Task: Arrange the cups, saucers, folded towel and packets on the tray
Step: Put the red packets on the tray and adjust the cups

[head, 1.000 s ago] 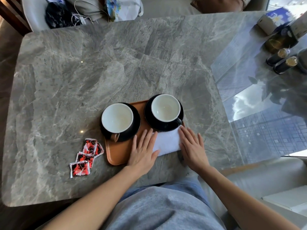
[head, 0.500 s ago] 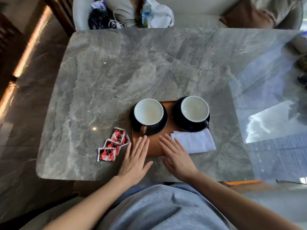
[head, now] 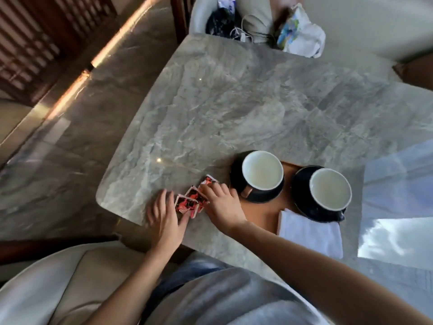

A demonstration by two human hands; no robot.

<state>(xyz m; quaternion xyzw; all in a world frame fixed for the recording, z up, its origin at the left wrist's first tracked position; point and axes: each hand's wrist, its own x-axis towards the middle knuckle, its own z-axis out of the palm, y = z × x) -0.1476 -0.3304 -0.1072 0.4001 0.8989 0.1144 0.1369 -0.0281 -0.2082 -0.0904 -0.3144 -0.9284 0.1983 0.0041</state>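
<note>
The red packets [head: 191,202] lie in a row on the worktop [head: 234,102] just left of the tray [head: 262,214], the row running from near-left to far-right. The left hand [head: 164,216], its grip open with straight fingers, touches the near-left end. The right hand [head: 221,205] bends its fingers over the far-right end, nearer the tray, but whether it pinches a packet I cannot tell.

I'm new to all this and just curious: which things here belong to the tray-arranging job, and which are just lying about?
Part of the job: tray, cups, saucers, towel, packets, left hand and right hand, both touching the packets.
Just lying about: bag, cables, cushion.
</note>
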